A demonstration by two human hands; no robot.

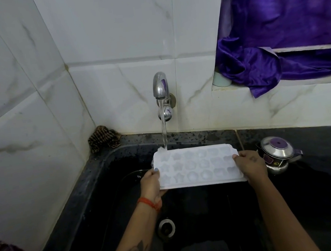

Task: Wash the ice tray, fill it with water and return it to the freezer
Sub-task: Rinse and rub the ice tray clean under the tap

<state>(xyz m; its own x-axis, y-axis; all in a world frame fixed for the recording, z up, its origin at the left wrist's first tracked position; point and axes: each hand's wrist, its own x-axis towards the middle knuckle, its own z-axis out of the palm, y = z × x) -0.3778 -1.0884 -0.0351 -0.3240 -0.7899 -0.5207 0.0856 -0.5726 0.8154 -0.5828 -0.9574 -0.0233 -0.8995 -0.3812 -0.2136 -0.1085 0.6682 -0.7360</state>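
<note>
A white ice tray (196,167) with star and round moulds is held level over the black sink (106,198). My left hand (151,184) grips its left end with the thumb on top. My right hand (250,165) grips its right end the same way. A chrome tap (160,87) on the back wall is running. Its stream of water (164,134) lands on the tray's far left corner.
A steel kettle (277,153) with a purple lid knob stands on the dark counter right of the sink. A patterned cloth (103,138) lies in the back left corner. Purple curtain fabric (277,44) hangs over the sill at upper right. The drain (166,228) sits below the tray.
</note>
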